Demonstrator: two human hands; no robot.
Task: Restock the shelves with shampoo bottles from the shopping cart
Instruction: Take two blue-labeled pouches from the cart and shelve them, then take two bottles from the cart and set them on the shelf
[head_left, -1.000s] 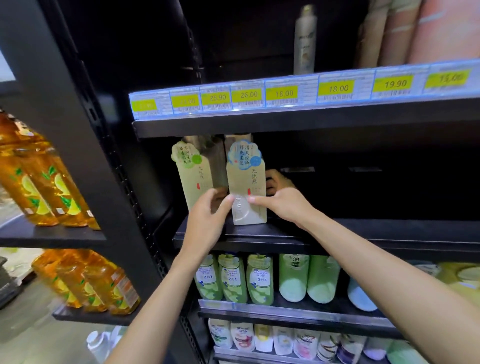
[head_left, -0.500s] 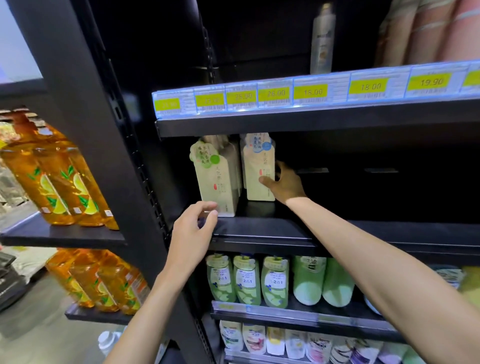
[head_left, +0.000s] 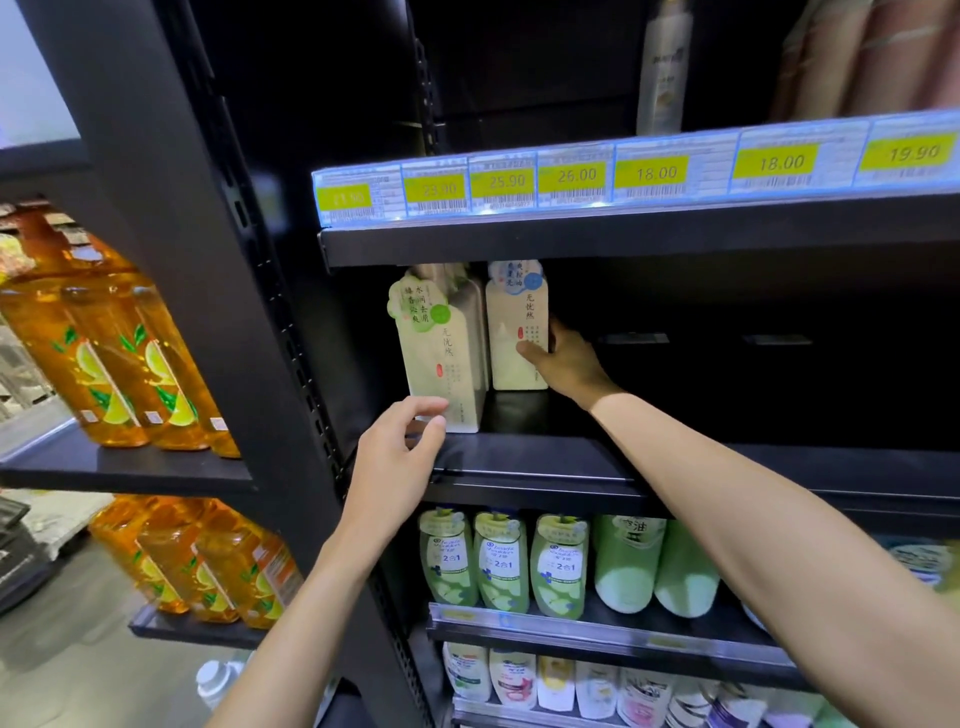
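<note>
On shelf (head_left: 571, 462): right grip (head_left: 569, 364) holds flat, perhaps-plastic bottle (head_left: 511, 353).

I have only the head view: it looks forward at the shelving (head_left: 571, 462), near, from behind the right hand (head_left: 569, 364) gripping the bottle (head_left: 514, 332).

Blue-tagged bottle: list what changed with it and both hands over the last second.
The right hand pushed the blue-tagged bottle from the front edge of the shelf deeper in, beside the green-tagged bottle, and still grips it. The left hand let go and drew back to the green-tagged bottle's base. The green-tagged bottle stayed put.
</note>
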